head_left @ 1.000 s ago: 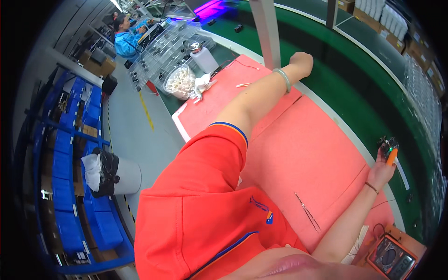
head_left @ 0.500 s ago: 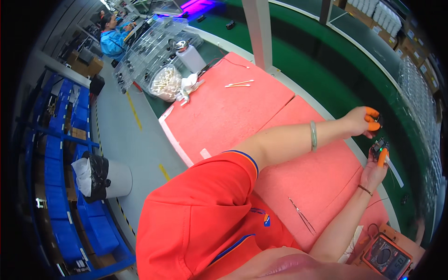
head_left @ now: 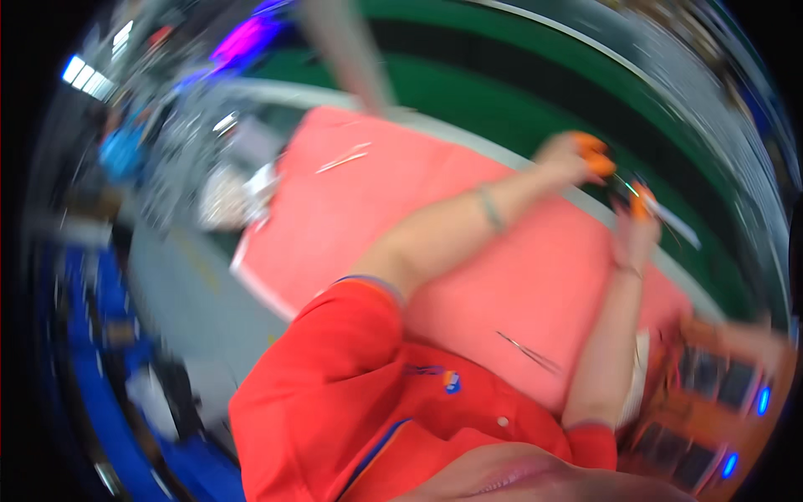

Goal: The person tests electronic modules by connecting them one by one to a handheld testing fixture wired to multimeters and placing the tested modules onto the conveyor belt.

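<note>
Head view, the only one I have; motion smear all over. My right hand [head_left: 639, 224], with an orange finger cover, is closed around a small dark assembly [head_left: 620, 194] showing a green light streak. The grip is narrow, exact finger contact blurred. My left hand [head_left: 579, 162] is just left of and farther out than that grip, orange-covered fingers bunched close; can't tell if it pinches anything or touches the piece.

Edges: the whitish rail [head_left: 456, 134] runs under both wrists, so both hands sit out past it, over the green belt [head_left: 452, 92]. Belt carries on beyond the fingertips and off to their left, good room that way. Just right of the right grip a white strip [head_left: 674, 222] lies slanting over the belt.

Nearer the body than the grip, the pink mat [head_left: 502, 284] spreads wide between my forearms, room to draw back. Tweezers [head_left: 529, 351] lie on it, well back from both hands. Far left of the left hand, two swabs [head_left: 343, 157] lie near the mat's end; past that edge, a tub of swabs [head_left: 223, 201] and a pale bottle [head_left: 251, 139]. Behind and right of the right grip, orange-framed meters [head_left: 715, 376] crowd that corner; tight there.
</note>
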The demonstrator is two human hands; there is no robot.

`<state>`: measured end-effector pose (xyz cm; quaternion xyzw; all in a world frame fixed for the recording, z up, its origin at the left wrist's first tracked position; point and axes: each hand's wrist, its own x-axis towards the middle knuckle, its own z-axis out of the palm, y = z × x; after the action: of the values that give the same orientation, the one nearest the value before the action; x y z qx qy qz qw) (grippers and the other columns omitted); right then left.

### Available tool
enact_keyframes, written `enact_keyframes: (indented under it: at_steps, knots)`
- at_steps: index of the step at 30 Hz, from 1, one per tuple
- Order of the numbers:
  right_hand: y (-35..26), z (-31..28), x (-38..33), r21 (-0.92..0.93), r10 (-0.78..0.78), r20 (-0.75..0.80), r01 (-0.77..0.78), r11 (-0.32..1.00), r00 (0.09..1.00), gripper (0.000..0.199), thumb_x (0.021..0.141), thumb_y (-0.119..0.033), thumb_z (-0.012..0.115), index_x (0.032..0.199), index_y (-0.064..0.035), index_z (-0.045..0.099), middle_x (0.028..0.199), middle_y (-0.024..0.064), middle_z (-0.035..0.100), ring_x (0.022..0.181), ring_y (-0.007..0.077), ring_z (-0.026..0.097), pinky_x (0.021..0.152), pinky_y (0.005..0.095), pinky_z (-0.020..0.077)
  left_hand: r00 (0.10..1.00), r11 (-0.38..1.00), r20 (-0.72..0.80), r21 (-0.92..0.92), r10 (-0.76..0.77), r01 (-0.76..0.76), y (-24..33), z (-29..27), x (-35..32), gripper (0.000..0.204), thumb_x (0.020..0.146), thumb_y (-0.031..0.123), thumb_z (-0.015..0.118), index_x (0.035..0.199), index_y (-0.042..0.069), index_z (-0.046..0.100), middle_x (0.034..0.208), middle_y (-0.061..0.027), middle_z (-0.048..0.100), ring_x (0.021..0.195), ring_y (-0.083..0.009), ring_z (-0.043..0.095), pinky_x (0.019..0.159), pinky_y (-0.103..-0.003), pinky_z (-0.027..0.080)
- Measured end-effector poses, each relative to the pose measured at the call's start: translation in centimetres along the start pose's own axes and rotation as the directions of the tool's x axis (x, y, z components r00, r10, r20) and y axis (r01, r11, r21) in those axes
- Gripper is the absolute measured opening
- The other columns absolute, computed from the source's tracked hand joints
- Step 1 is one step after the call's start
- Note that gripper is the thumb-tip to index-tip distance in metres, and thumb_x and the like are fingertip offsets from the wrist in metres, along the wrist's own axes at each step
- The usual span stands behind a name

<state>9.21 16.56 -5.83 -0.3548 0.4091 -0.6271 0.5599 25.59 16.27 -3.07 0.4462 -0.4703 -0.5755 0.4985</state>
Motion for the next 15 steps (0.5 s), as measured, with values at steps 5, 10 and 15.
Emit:
enact_keyframes:
  at_steps: [5,10,15]
  knots:
    - [0.9,0.9,1.0,-0.061,-0.022,-0.091,0.016,0.998,0.996,0.016,0.079,-0.017,0.054,0.088,-0.0042,0.054,0.082,0.0053,0.053,0.069,0.0129,0.053,0.063,0.0299,0.0490,1.000,0.989,0.030,-0.144,-0.004,0.008,-1.1,-0.6,1.5,0.045,0.077,0.011,0.056,0.114,-0.006,0.038,0.099,-0.0166,0.051,0.085,-0.0214,0.055,0.074,-0.029,0.049]
    - [0.3,2.0,0.5,0.040,-0.072,-0.087,0.076,0.996,0.994,0.023,0.074,-0.007,0.060,0.093,0.0012,0.050,0.081,0.0057,0.054,0.071,0.0112,0.053,0.060,0.0245,0.0476,0.997,0.988,0.074,-0.156,-0.002,0.013,-1.5,-1.2,1.5,0.035,0.081,0.010,0.050,0.112,-0.004,0.040,0.094,-0.0109,0.053,0.082,-0.0179,0.055,0.076,-0.027,0.046]
    - [-0.2,1.1,-0.3,0.120,-0.059,-0.102,0.071,0.990,0.993,0.028,0.070,-0.007,0.063,0.092,0.0018,0.048,0.080,0.0069,0.054,0.071,0.0123,0.053,0.060,0.0220,0.0446,0.981,0.973,0.194,-0.229,0.016,0.029,-2.2,-0.4,1.3,0.030,0.082,0.009,0.049,0.109,-0.003,0.043,0.094,-0.0089,0.053,0.084,-0.0151,0.053,0.077,-0.025,0.044]
